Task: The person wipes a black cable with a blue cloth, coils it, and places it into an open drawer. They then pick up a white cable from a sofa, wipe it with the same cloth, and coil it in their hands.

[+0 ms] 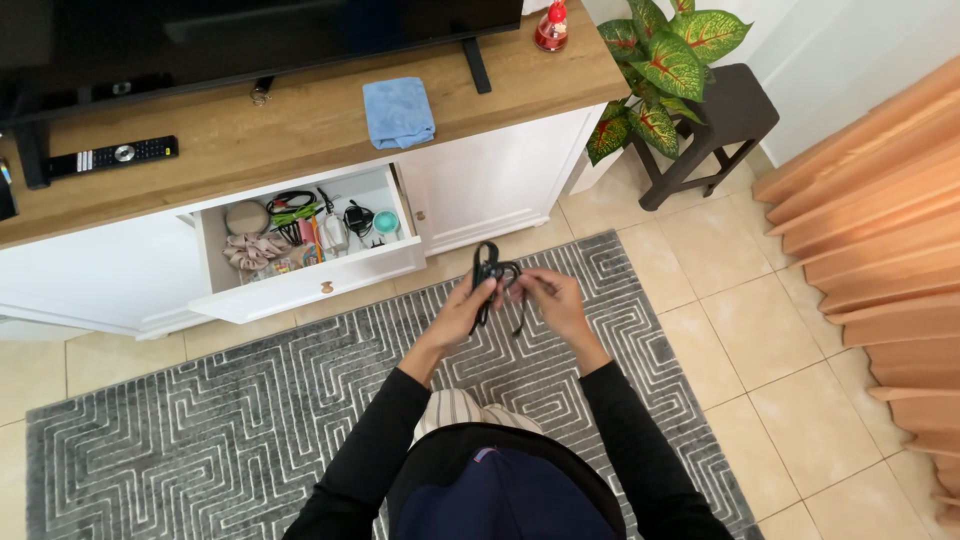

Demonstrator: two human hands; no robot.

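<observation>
While pinched by fingers [487,290], black cable [487,266].

Two hands, a left hand [470,305] and a right hand [555,300], share one black cable [489,272]. One open drawer [310,285] holds one scrunchie [252,250] and one teal round object [386,221], among several smaller items too jumbled to count. One blue cloth [398,111], one remote control [112,156], one red bottle [551,27], one potted plant [660,62], one dark stool [722,118], one patterned grey rug [200,420]

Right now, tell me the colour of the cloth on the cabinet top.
Light blue; the folded cloth shows best in the head view.
</observation>
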